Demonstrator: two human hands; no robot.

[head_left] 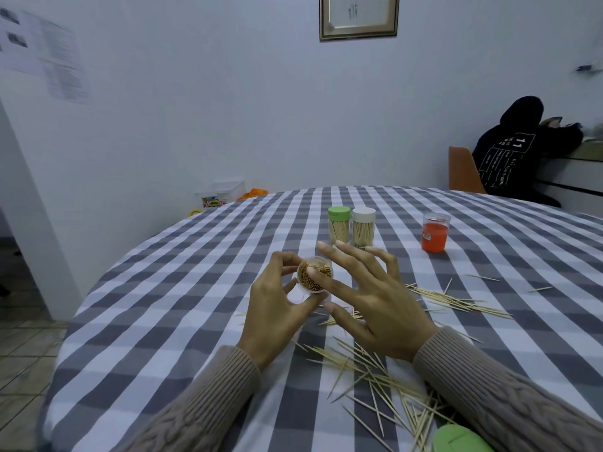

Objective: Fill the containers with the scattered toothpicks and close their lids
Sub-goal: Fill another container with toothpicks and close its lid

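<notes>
Dozens of loose toothpicks (375, 380) lie scattered on the checked tablecloth (163, 288) nearest the viewer, beside a green lid (460, 439) at the bottom edge. Just beyond, the left hand (274, 308) curls its fingers and thumb around a clear open container (314, 278), tilted so its mouth, packed with toothpick ends, faces the camera. The right hand (375, 298) holds nothing: its fingers are spread and nearly straight, with 1 fingertip resting on the toothpick ends at the container's mouth. Another sheaf of toothpicks (456, 300) lies to the right of that hand. Farther back stand 2 filled, closed containers touching side by side, 1 green-lidded (338, 225), 1 white-lidded (363, 226), and, well apart to the right, a red jar (435, 233). A person in a black hoodie (515, 151) sits beyond the table.
</notes>
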